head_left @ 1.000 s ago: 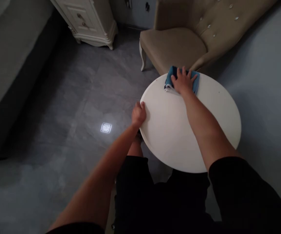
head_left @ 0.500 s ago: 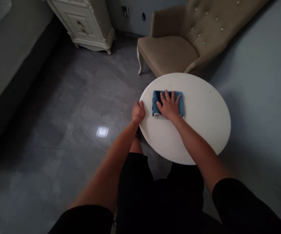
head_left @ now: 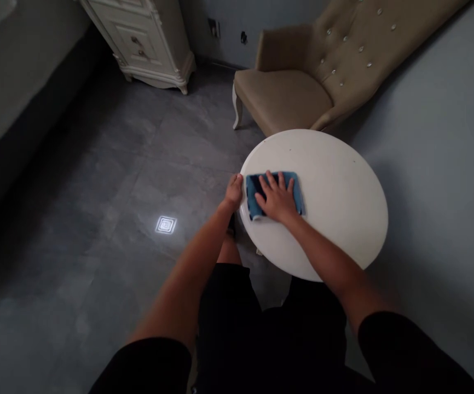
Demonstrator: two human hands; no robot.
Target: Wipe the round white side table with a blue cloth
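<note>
A folded blue cloth (head_left: 254, 198) with dark patches lies on the left part of a white round table (head_left: 335, 202). Pressed flat on top of it is my right hand (head_left: 277, 198), fingers spread, covering the cloth's middle. My left hand (head_left: 233, 191) is closed around the table's left rim, just beside the cloth; its fingers under the edge are hidden. A few small dark specks show on the far part of the tabletop.
A tan tufted armchair (head_left: 284, 98) stands right behind the table, and a grey wall (head_left: 438, 164) runs along the right. At the back left is a white cabinet (head_left: 146, 49); a bed (head_left: 19, 71) fills the left side. A bright square patch (head_left: 166, 225) shows on the grey floor.
My right hand has slid the cloth toward me and slightly left across the tabletop. The left hand stays on the rim; the view has shifted a little.
</note>
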